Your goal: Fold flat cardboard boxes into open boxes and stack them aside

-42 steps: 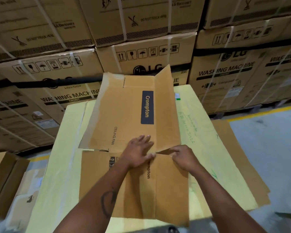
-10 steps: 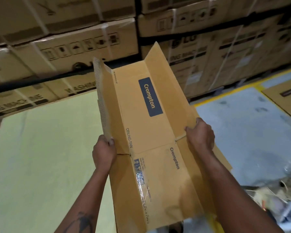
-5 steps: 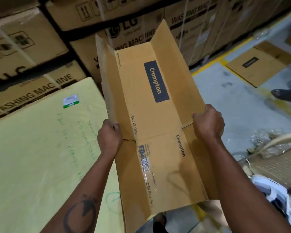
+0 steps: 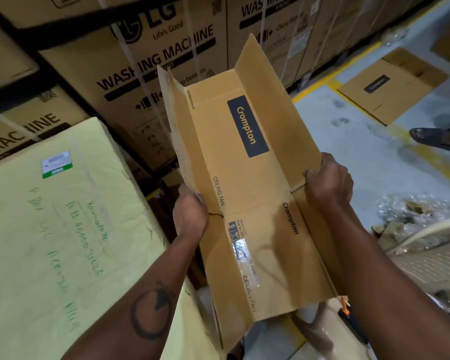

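Note:
A long brown Crompton ceiling-fan carton (image 4: 244, 183) hangs in the air between my hands, its two side panels turned up so it forms a trough, with end flaps sticking out toward the far stack. My left hand (image 4: 190, 214) grips the left side panel at the crease near its middle. My right hand (image 4: 330, 180) grips the right side panel at the same height. The carton is off the yellow-green surface (image 4: 50, 242) and over the floor to its right.
LG washing machine cartons (image 4: 151, 61) are stacked as a wall behind. A flat Crompton carton (image 4: 385, 87) lies on the grey floor at right, near a yellow line. A person's foot (image 4: 437, 139) stands at right. Crumpled plastic wrap (image 4: 411, 211) and a woven chair (image 4: 431, 258) lie lower right.
The carton was lifted off the yellow-green surface and swung to the right over the floor, both hands now gripping its raised sides. The view turned right with it.

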Action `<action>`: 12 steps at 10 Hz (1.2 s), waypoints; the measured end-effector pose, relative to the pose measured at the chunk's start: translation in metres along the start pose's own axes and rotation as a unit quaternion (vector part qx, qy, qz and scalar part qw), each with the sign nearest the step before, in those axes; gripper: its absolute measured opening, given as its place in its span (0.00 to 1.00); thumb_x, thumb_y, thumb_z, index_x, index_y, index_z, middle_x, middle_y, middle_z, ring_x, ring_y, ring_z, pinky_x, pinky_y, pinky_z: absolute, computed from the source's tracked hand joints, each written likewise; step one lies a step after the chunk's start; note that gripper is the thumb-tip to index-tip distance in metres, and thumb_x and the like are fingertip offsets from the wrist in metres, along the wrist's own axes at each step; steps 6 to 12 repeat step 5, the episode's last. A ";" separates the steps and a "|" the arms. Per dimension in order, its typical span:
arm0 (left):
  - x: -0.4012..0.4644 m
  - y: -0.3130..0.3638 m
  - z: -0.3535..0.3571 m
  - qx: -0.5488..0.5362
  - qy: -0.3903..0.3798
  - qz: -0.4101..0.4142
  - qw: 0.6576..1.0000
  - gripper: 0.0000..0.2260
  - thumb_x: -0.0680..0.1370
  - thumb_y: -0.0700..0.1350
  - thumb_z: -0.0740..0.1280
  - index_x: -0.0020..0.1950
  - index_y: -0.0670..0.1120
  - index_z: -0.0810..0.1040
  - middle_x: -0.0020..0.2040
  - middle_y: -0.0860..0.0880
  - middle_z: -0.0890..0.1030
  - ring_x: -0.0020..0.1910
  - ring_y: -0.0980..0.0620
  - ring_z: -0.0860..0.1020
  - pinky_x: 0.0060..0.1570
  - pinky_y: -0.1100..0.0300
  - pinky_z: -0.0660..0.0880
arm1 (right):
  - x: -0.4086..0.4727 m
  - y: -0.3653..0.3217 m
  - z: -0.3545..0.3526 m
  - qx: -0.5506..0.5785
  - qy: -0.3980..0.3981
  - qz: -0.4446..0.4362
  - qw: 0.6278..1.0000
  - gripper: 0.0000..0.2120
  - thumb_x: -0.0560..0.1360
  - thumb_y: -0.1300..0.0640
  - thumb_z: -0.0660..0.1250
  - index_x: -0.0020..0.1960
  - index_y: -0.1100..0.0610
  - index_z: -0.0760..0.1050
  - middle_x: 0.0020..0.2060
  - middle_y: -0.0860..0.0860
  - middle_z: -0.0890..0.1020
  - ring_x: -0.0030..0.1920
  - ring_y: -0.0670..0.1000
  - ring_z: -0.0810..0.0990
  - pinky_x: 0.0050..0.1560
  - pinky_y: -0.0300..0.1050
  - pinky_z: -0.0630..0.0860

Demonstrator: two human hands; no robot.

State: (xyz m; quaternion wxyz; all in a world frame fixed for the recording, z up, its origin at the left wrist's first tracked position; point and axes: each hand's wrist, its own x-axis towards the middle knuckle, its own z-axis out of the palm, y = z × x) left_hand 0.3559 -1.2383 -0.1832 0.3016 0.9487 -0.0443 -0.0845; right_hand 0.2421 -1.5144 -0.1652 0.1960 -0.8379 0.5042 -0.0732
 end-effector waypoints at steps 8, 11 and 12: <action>-0.007 -0.014 0.026 0.013 -0.232 0.101 0.967 0.40 0.84 0.61 0.59 0.84 0.47 0.36 0.83 0.51 0.34 0.82 0.52 0.33 0.79 0.51 0.35 | -0.060 -0.011 0.077 0.217 -0.132 -0.168 0.953 0.24 0.79 0.61 0.72 0.73 0.59 0.73 0.73 0.57 0.74 0.74 0.57 0.71 0.74 0.49 0.65; -0.007 -0.014 0.026 0.013 -0.232 0.101 0.967 0.40 0.84 0.61 0.59 0.84 0.47 0.36 0.83 0.51 0.34 0.82 0.52 0.33 0.79 0.51 0.35 | -0.060 -0.011 0.077 0.217 -0.132 -0.168 0.953 0.24 0.79 0.61 0.72 0.73 0.59 0.73 0.73 0.57 0.74 0.74 0.57 0.71 0.74 0.49 0.65; -0.007 -0.014 0.026 0.013 -0.232 0.101 0.967 0.40 0.84 0.61 0.59 0.84 0.47 0.36 0.83 0.51 0.34 0.82 0.52 0.33 0.79 0.51 0.35 | -0.060 -0.011 0.077 0.217 -0.132 -0.168 0.953 0.24 0.79 0.61 0.72 0.73 0.59 0.73 0.73 0.57 0.74 0.74 0.57 0.71 0.74 0.49 0.65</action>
